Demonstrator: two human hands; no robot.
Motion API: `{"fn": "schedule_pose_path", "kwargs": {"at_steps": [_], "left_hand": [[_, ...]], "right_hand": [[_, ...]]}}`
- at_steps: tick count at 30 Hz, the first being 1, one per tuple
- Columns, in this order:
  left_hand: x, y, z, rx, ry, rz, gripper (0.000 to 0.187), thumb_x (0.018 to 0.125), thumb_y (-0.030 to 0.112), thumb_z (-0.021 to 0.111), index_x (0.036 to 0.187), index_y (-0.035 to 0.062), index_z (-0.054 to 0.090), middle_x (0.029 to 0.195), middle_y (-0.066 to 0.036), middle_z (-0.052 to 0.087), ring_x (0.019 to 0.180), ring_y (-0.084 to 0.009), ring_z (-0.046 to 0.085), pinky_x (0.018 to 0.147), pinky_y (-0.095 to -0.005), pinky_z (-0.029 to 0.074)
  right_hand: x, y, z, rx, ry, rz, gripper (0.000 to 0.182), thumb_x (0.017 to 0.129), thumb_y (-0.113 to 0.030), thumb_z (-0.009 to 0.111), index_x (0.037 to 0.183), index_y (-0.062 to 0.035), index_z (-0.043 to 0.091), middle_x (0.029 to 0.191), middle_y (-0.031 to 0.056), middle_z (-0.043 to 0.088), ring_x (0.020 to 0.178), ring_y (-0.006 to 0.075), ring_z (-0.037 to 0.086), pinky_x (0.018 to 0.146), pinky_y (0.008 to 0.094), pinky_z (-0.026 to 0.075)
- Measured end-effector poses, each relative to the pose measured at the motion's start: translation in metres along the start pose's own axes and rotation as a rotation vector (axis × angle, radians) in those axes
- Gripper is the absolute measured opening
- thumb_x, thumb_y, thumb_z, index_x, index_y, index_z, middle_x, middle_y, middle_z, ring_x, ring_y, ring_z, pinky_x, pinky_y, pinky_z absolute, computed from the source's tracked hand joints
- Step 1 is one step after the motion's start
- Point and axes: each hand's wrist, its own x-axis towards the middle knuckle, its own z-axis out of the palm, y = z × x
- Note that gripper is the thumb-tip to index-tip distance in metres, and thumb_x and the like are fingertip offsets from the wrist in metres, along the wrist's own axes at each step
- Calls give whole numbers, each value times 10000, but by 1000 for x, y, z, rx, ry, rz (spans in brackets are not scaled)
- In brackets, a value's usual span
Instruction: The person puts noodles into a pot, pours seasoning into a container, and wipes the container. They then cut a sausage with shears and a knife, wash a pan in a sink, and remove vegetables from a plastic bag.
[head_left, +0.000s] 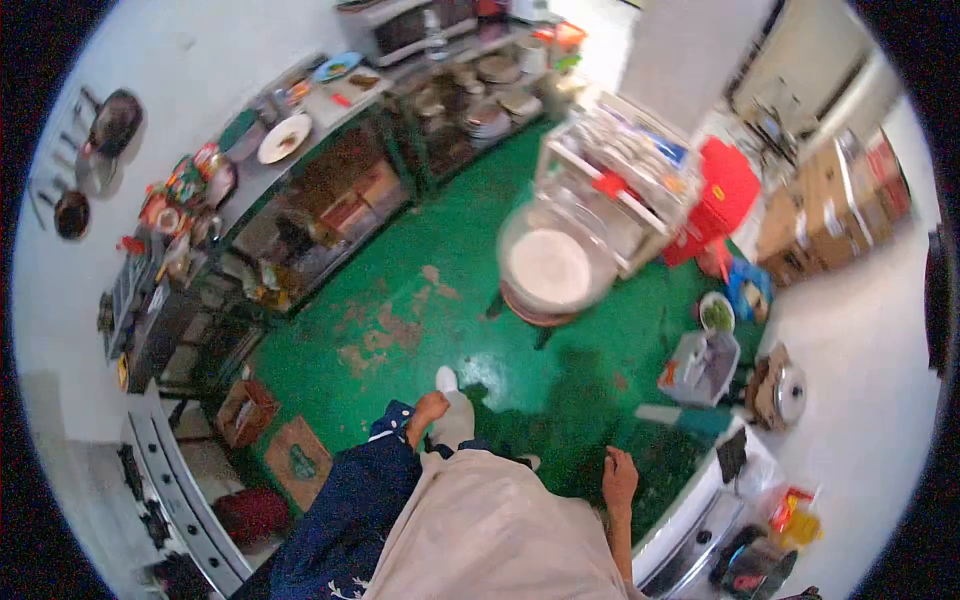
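Note:
My left hand (428, 412) hangs in front of my body beside my leg, its fingers curled in, and nothing shows in it. Low on the right, my right hand (620, 476) is held away from my apron (490, 530), fingers loosely stretched and holding nothing. It is nearest to the white counter edge (650, 540) at lower right. Ahead on the green floor stands a large round tub (548, 265) with pale contents, on a low stand. Neither hand touches it.
A worktop (300, 125) with plates and shelves beneath runs along the left wall. Behind the tub stands a loaded white cart (620, 165), with a red crate (720, 190) beside it. Cardboard boxes (835, 210) and a plastic bin (700, 365) line the right wall. A stove (180, 490) is lower left.

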Motion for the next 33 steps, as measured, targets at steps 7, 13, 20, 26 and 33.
{"fn": "schedule_pose_path", "kwargs": {"at_steps": [7,13,20,26,33], "left_hand": [[62,-178,-89,-179,9,-167,300,777,315,552,976,122,668,1057,-144,633,959,-312,606,829,-417,470],[69,-237,-248,-777,324,-334,226,800,252,576,955,106,651,979,-125,646,903,-267,616,799,-366,476],[105,-205,-477,-1321,94,-207,354,897,262,541,1198,78,510,1030,-54,624,911,-178,595,791,-316,473],[172,-200,-615,-1229,197,-19,373,929,284,516,1223,55,494,1060,-55,622,942,-155,571,818,-300,457],[196,-223,-712,-1416,264,-66,313,959,185,465,1247,66,490,1121,-77,607,1028,-183,569,874,-323,447]], "right_hand": [[140,-208,119,-8,-163,-461,179,842,-81,541,1007,-75,609,851,160,591,778,348,584,677,428,470],[251,-439,191,-1,-383,-789,157,839,-86,547,975,-52,616,896,165,610,824,359,588,705,429,475],[441,-705,266,257,-265,-999,157,856,-113,566,971,-31,635,898,172,629,793,332,606,689,382,485],[631,-1005,408,256,-30,-1211,178,869,-148,528,906,5,611,827,204,599,820,386,572,735,416,466],[737,-1167,539,-265,78,-1051,602,716,-305,716,1243,-174,454,1241,222,439,1082,418,464,783,554,453]]}}
